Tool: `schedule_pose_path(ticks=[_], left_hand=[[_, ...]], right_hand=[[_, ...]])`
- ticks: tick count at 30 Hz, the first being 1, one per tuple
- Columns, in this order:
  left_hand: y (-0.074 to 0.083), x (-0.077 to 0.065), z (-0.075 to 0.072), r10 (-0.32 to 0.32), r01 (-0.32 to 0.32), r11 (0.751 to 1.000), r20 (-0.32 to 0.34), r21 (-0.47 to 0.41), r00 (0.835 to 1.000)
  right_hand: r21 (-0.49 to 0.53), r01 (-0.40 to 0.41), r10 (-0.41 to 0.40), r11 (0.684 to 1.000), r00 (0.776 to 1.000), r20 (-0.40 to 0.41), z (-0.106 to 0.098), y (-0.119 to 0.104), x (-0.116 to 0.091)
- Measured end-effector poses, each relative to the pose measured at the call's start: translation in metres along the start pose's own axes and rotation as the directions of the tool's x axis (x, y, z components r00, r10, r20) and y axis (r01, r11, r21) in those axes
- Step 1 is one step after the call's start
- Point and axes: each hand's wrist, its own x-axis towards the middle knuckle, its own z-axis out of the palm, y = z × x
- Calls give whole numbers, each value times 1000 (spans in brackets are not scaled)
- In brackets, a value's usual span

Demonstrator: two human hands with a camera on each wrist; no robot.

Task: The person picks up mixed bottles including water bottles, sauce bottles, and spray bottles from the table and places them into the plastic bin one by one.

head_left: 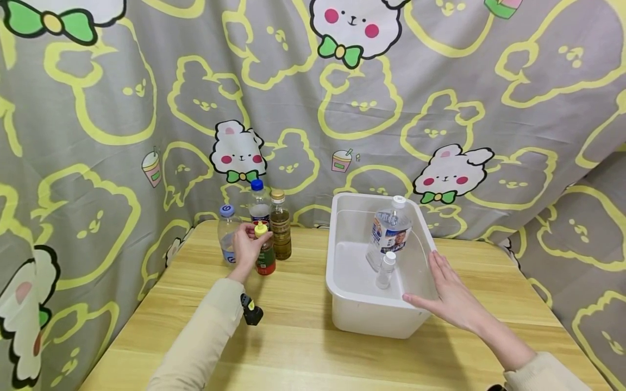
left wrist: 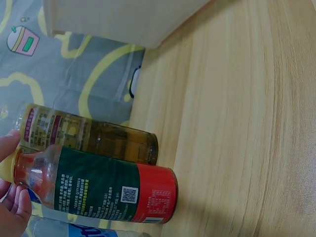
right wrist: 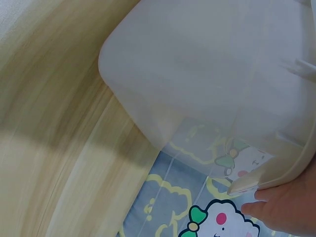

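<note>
My left hand pinches a squat-necked sauce bottle around its yellow cap. Its green and red label faces the left wrist camera, and the bottle stands upright, its base seemingly on the table. Just behind it is a bottle of amber liquid with a gold cap. At the right, my right hand rests on the rim of a white plastic bin, fingers extended along its side. Inside the bin are a large clear bottle with a white cap and a small clear bottle.
A clear bottle with a light-blue cap stands left of my left hand. Behind is a blue-capped bottle, partly hidden. A patterned curtain hangs along the back and sides of the wooden table.
</note>
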Motion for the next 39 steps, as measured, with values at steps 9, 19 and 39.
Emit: schedule_pose_path(ticks=[9,19,39], left_hand=[[1,3,1,32,-31,999,-18,31,999],[2,3,1,15,-15,1000,-57,3,998],[21,-3,-9,52,-52,998,1,-18,999]], right_hand=[[0,7,-7,1000,1000,-4,-1,1,0],[1,4,-4,1000,1000,-1,-1,1,1],[-4,9,-9,1000,1000,-2,0,1,0]])
